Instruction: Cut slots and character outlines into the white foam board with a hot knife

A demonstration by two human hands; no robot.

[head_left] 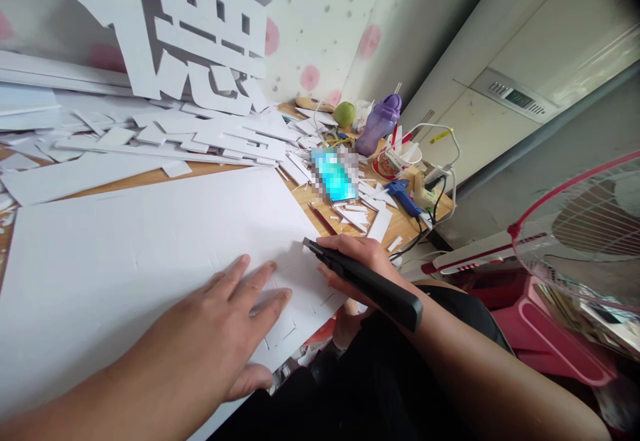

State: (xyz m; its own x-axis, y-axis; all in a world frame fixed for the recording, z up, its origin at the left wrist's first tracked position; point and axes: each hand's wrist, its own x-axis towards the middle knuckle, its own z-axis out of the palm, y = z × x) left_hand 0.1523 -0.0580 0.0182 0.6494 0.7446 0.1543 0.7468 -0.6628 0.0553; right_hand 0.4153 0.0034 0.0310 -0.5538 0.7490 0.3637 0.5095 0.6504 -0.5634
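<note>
A large white foam sheet (pixel 125 228) covers the near part of the wooden table, with short cut lines near its right edge. My left hand (pixel 220 328) lies on it, fingers spread and pressing flat, holding nothing. In my right hand (pixel 357 264) is a black utility knife (pixel 380 288), its handle slanting back toward the wrist. The knife's tip is over the sheet's right part, to the right of my left fingertips; whether the blade touches the sheet is too small to tell.
White cut-out character (pixel 210 41) leans at the wall above foam scraps (pixel 240 134). A lit phone (pixel 335 173), purple bottle (pixel 379 124), paper cup (pixel 395 160) and blue glue gun (pixel 404 198) stand or lie at the table's right end. A fan (pixel 585 228) is far right.
</note>
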